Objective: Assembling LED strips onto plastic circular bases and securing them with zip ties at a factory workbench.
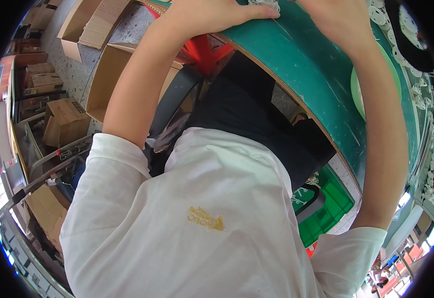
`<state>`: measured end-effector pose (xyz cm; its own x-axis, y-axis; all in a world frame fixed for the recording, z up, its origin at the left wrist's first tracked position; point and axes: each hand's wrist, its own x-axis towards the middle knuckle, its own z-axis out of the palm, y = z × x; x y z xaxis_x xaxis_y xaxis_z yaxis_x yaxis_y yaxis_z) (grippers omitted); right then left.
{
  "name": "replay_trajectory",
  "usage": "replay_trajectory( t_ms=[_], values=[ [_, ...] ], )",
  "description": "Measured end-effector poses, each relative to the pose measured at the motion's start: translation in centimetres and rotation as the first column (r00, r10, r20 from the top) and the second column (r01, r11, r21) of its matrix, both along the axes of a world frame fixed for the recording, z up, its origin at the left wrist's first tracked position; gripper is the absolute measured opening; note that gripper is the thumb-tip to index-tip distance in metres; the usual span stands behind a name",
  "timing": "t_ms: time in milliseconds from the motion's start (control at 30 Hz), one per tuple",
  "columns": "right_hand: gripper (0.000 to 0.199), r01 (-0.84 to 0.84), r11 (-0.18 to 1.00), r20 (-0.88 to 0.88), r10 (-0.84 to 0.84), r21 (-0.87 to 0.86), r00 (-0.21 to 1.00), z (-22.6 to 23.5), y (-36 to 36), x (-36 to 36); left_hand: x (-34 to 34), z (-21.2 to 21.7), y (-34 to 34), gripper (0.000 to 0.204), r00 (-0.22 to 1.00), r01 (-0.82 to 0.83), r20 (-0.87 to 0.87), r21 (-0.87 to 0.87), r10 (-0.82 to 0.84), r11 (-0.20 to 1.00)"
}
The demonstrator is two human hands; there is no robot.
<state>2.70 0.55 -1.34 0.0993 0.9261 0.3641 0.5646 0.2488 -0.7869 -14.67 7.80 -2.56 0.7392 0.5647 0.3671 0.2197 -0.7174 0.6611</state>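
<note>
Both my hands are at the top edge of the head view, over a green tabletop (296,59). My left hand (209,16) has its thumb stretched along a small whitish, translucent piece (265,4); the other fingers are mostly out of view. What kind of piece it is I cannot make out. Just to the right, my right hand (333,20) reaches toward the same spot, its fingertips cut off by the frame. Beside my right forearm sits a light green round bowl (393,74), partly covered by the arm.
White round flat pieces (377,16) lie in a row along the table's right side. Below the table edge stands a green crate (333,201). To the left are a red stool (199,52), an open cardboard box (108,74) and more cartons (65,119). Chair armrests flank my body.
</note>
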Motion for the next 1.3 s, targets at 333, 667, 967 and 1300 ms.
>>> replay_trajectory(
  t_ms=[333, 667, 967, 1300],
  values=[
    [0.013, -0.048, 0.999, 0.001, 0.048, -0.006, 0.999, -0.2, 0.0, 0.2, -0.2, -0.3, 0.2, 0.037, 1.0, 0.012, 0.018, -0.002, -0.012, 1.0],
    [0.029, -0.19, 0.978, 0.136, 0.177, 0.087, 0.975, 2.0, 0.7, 3.2, -0.3, 0.7, -0.2, 0.039, 0.998, -0.029, -0.051, 0.022, 0.03, 0.999],
    [0.042, -0.282, 0.958, 0.043, 0.28, 0.052, 0.959, 7.1, -0.7, 3.6, 0.0, -1.3, 1.0, 0.049, 1.0, 0.005, 0.025, 0.084, -0.007, 0.996],
    [0.025, 0.167, 0.973, 0.023, -0.172, 0.157, 0.985, 9.3, -3.4, 4.0, -0.1, -0.9, 0.7, 0.044, 1.0, -0.005, -0.016, 0.105, 0.007, 0.994]
  ],
)
